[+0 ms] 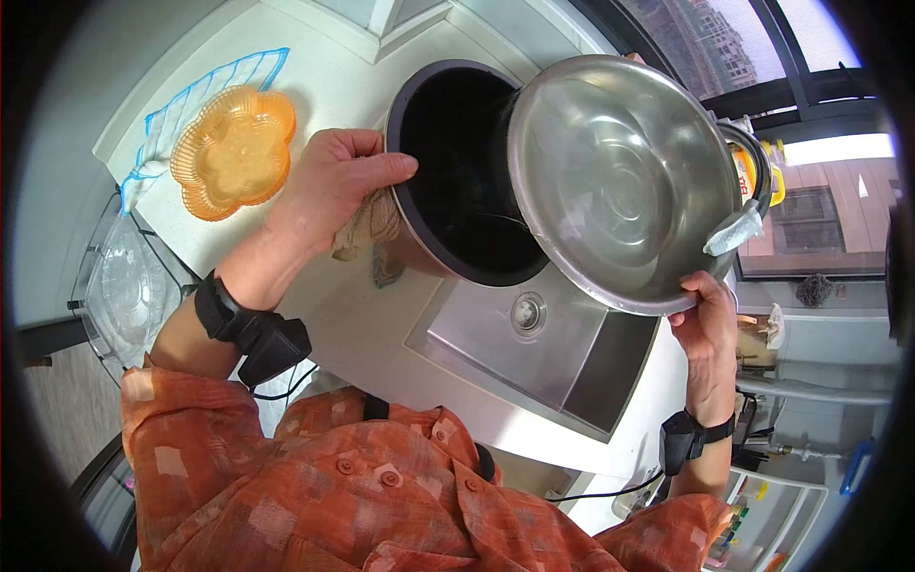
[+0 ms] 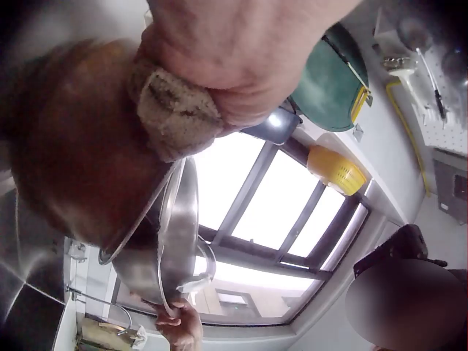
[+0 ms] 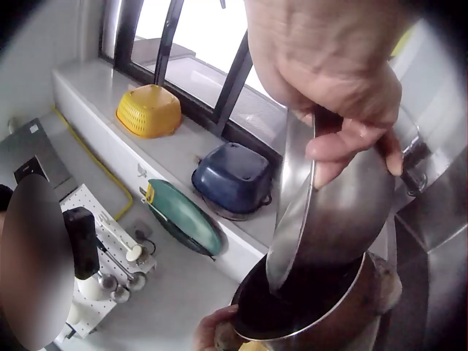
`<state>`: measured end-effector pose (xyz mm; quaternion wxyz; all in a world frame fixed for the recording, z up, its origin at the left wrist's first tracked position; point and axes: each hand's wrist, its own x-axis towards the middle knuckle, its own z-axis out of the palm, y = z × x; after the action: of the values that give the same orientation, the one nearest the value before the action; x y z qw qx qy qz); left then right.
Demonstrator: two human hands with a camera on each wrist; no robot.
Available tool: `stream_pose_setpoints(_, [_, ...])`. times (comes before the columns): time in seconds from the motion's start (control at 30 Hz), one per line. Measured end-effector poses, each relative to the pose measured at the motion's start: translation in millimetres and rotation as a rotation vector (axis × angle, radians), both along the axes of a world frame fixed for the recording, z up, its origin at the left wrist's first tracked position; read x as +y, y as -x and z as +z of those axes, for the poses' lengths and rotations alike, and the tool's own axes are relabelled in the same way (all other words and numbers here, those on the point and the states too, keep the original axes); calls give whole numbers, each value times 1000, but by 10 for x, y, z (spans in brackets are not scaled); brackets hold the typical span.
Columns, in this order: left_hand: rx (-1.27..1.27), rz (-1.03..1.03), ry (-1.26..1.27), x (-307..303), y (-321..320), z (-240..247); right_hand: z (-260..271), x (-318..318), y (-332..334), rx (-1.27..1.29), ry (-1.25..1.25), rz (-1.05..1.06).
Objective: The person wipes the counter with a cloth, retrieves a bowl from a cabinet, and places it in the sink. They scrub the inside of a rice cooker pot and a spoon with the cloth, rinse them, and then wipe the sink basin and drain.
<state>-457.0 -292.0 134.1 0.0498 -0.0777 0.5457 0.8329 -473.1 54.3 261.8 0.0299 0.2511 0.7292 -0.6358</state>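
My left hand (image 1: pixel 329 191) grips the near-left side of a deep, dark-lined pot (image 1: pixel 400 219), thumb over its rim. A brownish cloth (image 1: pixel 367 229) is bunched under that hand against the pot's side. In my right hand (image 1: pixel 705 319) is the rim of a wide stainless steel basin (image 1: pixel 620 181), tipped steeply toward the pot. The basin's lower lip (image 3: pixel 281 274) reaches over the pot's mouth in the right wrist view. Thin bright streaks cross the pot's dark inside near that lip. The pot is tilted too, its bottom hidden.
A steel sink (image 1: pixel 477 334) lies below the basin. On the left counter, an amber flower-shaped bowl (image 1: pixel 233 153) rests on a blue-edged cloth (image 1: pixel 205 95). A yellow basket (image 3: pixel 150 113) and a navy tub (image 3: pixel 234 179) stand on the window ledge, with a green round item (image 3: pixel 183 216) nearby.
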Motion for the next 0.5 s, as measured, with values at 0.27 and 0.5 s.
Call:
stream_pose_setpoints(0.27, [13, -30, 11, 12, -37, 0, -37, -51, 103, 63, -29, 116])
stream_pose_setpoints(0.5, [-2, -20, 18, 31, -67, 10, -71, -48, 264, 98, -80, 204])
